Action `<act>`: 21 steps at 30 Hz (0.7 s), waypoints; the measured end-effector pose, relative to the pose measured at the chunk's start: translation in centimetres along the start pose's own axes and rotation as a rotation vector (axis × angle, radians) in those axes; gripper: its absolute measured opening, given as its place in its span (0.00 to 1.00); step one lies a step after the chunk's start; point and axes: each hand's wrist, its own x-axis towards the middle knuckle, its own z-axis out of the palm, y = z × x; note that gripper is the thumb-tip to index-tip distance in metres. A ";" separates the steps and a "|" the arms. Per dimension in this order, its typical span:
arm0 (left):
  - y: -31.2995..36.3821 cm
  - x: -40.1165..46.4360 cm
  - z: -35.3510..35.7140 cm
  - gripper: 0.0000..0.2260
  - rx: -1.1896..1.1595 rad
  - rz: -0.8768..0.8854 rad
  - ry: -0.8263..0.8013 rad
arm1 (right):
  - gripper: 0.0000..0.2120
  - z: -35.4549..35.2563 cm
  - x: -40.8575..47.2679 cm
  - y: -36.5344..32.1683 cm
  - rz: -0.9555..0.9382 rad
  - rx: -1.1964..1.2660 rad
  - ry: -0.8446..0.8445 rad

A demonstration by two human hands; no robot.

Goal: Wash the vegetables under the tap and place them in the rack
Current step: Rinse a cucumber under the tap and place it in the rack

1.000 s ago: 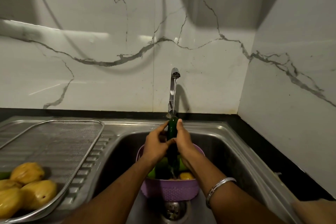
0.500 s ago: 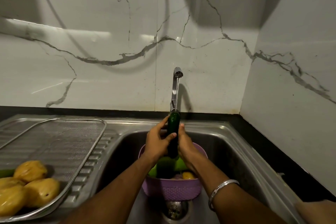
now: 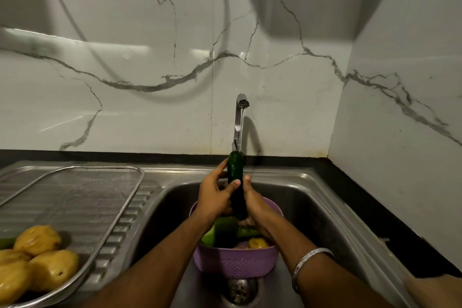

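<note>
Cucumber (image 3: 235,170): stiff, wet, judged slippery; held upright under tap (image 3: 241,107), left hand (image 3: 215,197) and right hand (image 3: 255,204) wrapped mid-length. Best gripped there.

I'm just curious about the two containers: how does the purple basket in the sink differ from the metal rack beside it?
The purple basket is a deep, round tub standing in the sink basin; the metal rack is a wide, shallow mesh tray lying on the ribbed drainboard. The purple basket holds mostly green vegetables, the metal rack yellow ones. Both are perforated, so water can drain.
</note>
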 end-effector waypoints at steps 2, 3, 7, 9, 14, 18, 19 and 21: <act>0.0 0.2 0.0 0.30 -0.032 -0.023 -0.033 | 0.30 -0.6 -0.1 -0.1 -0.004 -0.069 0.005; 0.0 0.1 0.0 0.30 -0.042 -0.036 -0.044 | 0.29 -0.9 -0.2 -0.1 -0.006 -0.095 0.013; 0.3 -0.1 0.3 0.29 -0.083 -0.083 -0.052 | 0.38 -1.3 0.2 0.9 -0.001 -0.128 0.069; 0.6 0.1 0.6 0.29 -0.091 -0.110 -0.063 | 0.40 -1.4 0.5 1.4 0.048 -0.124 0.072; 1.7 1.0 2.7 0.20 -0.092 -0.139 -0.077 | 0.37 -1.2 0.4 1.4 0.175 -0.046 0.061; 1.3 2.0 3.7 0.18 -0.003 -0.129 -0.025 | 0.32 -1.1 -0.2 1.2 0.278 -0.084 -0.047; 1.1 2.1 3.6 0.17 -0.007 -0.144 -0.033 | 0.33 -1.3 -0.4 1.2 0.311 -0.092 -0.078; 0.7 2.3 3.3 0.16 -0.015 -0.177 -0.041 | 0.34 -1.5 -0.7 1.0 0.373 -0.107 -0.150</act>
